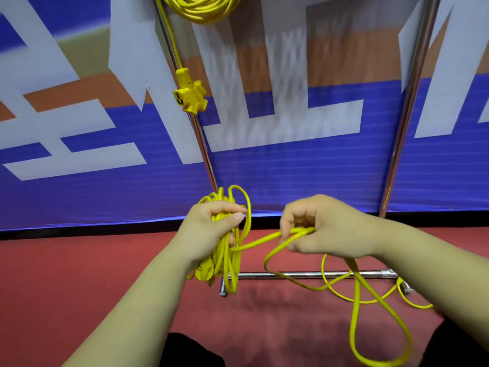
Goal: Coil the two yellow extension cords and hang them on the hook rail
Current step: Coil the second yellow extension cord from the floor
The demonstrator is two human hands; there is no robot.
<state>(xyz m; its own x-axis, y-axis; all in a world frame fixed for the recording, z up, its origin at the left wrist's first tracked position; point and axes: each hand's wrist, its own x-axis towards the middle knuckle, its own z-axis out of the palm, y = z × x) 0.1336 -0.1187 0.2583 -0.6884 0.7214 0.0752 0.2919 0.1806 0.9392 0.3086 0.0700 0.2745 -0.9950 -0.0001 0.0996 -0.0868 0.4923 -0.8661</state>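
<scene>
My left hand (211, 231) grips a bundle of yellow cord loops (229, 258), with the cord's plug hanging under my wrist. My right hand (325, 229) pinches a strand of the same cord (264, 241) that runs across from the bundle. Below that hand, loose cord (357, 298) trails in wide loops onto the red floor. A second yellow cord, coiled (201, 9), hangs at the top of the frame. Its multi-outlet socket (189, 92) dangles beside the rack's left pole.
A chrome rack stands ahead: left upright (201, 139), right upright (407, 107), and a base bar (304, 274) on the red carpet (92, 263). Behind it hangs a blue, white and orange banner (291, 168). My dark-clothed knees are at the bottom edge.
</scene>
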